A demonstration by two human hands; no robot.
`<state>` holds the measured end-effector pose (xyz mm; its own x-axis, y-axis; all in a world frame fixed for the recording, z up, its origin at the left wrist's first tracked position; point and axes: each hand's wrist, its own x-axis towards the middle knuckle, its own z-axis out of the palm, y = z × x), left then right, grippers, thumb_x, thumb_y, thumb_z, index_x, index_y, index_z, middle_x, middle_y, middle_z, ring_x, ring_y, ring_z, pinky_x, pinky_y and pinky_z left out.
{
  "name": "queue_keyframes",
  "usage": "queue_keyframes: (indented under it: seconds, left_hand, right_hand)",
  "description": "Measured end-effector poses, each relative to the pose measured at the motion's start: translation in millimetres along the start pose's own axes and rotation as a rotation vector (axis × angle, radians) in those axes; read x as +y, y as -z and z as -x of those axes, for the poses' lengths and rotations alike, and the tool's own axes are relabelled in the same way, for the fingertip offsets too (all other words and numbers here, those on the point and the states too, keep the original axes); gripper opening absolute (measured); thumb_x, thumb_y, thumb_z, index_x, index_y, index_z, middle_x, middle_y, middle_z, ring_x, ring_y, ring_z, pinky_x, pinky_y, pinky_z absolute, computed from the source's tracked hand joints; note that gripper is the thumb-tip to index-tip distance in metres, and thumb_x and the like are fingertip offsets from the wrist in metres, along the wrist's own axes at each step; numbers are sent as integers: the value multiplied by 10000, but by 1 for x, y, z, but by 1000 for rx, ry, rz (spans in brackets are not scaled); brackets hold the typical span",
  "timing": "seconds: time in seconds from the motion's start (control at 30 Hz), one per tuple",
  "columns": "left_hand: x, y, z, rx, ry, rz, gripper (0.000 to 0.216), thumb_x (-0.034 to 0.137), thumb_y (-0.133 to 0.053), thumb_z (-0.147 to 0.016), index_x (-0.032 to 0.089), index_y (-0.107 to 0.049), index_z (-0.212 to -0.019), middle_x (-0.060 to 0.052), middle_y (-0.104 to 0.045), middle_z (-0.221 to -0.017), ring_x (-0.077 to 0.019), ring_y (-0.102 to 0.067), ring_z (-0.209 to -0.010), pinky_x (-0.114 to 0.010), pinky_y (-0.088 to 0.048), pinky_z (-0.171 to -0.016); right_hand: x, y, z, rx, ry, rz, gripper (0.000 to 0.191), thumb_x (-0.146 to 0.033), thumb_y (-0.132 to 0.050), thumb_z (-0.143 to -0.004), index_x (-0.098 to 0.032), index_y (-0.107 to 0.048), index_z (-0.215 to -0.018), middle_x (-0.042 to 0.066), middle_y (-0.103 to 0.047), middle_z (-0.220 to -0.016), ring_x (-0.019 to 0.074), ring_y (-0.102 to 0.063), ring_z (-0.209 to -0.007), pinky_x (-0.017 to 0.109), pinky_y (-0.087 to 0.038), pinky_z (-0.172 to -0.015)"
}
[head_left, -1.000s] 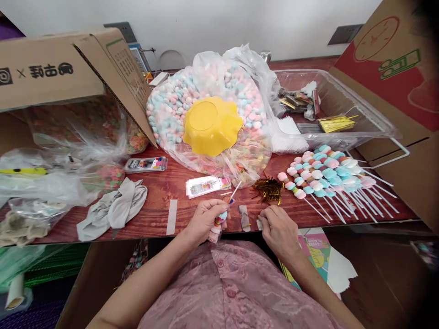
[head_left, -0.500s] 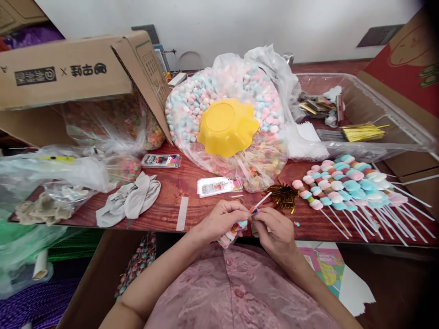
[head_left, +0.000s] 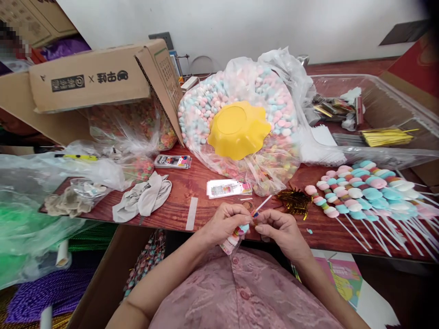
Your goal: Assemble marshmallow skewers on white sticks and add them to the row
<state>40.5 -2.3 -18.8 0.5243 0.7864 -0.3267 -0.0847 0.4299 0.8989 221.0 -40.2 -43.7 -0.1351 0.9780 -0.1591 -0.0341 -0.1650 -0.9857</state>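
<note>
Bulging with pastel sweets, a clear bag [head_left: 240, 73] lies on the bench [head_left: 178, 187] beneath an upturned yellow bowl [head_left: 236, 130]; far right, a clear tub [head_left: 380, 105] holds yellow ties [head_left: 387, 136]. The wrapped candy skewer [head_left: 241, 231], teal and pink pieces on a white stick [head_left: 263, 203], is at the near edge: the left hand [head_left: 224, 224] pinches it, the right hand's [head_left: 286, 233] fingers bunch by its neck, their grip unclear. Beyond the reddish-brown wood stands a white wall [head_left: 240, 27].

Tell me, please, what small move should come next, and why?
Perhaps the right hand should gather the clear wrapper around the white stick, because the left hand holds the wrapped candy and the right hand is close to where the stick comes out.
</note>
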Motion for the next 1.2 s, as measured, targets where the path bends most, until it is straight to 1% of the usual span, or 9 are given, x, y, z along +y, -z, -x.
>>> queue_keyframes:
  seconds: [0.17, 0.27, 0.37, 0.5, 0.63, 0.77, 0.97, 1.1, 1.2]
  left_hand:
    - [-1, -1, 0, 69, -62, -19, 259, 372, -720, -694, 126, -647, -659, 17, -538, -609, -51, -431, -459, -180, -336, -421]
    - [-2, -2, -1, 145, -97, -108, 280, 399, -715, -719, 125, -668, -689, -3, -568, -696, -48, -447, -505, -171, -334, -443]
    - [-5, -5, -3, 176, -49, -136, 314, 450, -684, -752, 136, -682, -769, -3, -571, -662, -61, -435, -492, -182, -329, -441]
    - [-7, -14, -4, 122, -145, -180, 261, 394, -632, -781, 147, -674, -708, -13, -571, -665, -82, -465, -577, -195, -386, -525]
    - [-7, -18, -1, 165, -189, -213, 262, 379, -593, -802, 166, -648, -659, -11, -543, -638, -92, -454, -589, -198, -390, -540]
    - [-9, -14, 3, 156, -137, -193, 256, 397, -624, -783, 166, -654, -678, 1, -503, -592, -84, -423, -536, -189, -342, -478]
    - [-16, -10, 0, 167, -187, -244, 274, 372, -603, -809, 158, -621, -639, 1, -499, -620, -76, -418, -539, -189, -344, -480]
    - [-16, -9, 1, 179, -173, -247, 320, 427, -590, -833, 162, -607, -654, 3, -487, -616, -81, -415, -515, -203, -337, -463]
    - [-11, -9, 2, 199, -282, -305, 314, 382, -575, -858, 160, -608, -638, -13, -517, -668, -99, -464, -588, -224, -386, -541]
  right_hand:
    - [-4, 10, 6, -86, 91, 184, 267, -370, -664, -784, -170, -599, -620, -23, -530, -568, 104, -456, -540, 235, -379, -522]
    - [-12, 16, 14, 29, 201, 266, 252, -333, -626, -833, -183, -592, -633, -11, -553, -601, 121, -497, -566, 245, -409, -541]
    - [-18, 17, 21, 204, 383, 339, 131, -263, -625, -861, -201, -681, -760, 18, -626, -710, 145, -567, -644, 260, -453, -589]
    - [-20, 2, 17, 167, 559, 462, 230, -196, -565, -903, -229, -736, -1053, 36, -649, -777, 142, -591, -666, 259, -470, -589]
    - [-16, -10, 7, 149, 543, 506, 289, -208, -512, -929, -227, -725, -1124, 22, -645, -719, 132, -583, -625, 250, -475, -571]
    - [-7, -9, 3, 152, 507, 484, 274, -206, -534, -911, -235, -734, -1097, 44, -734, -860, 162, -669, -754, 288, -535, -691]
    - [-2, -9, 3, 127, 481, 484, 278, -176, -546, -891, -236, -730, -1091, 62, -758, -988, 190, -702, -862, 335, -560, -786]
    - [-1, -10, 9, 248, 469, 424, 252, -230, -603, -870, -216, -694, -1105, 32, -710, -798, 149, -641, -659, 285, -547, -636]
    - [3, -12, 15, 372, 385, 251, 180, -281, -667, -836, -206, -659, -999, 13, -653, -741, 125, -579, -589, 241, -501, -527]
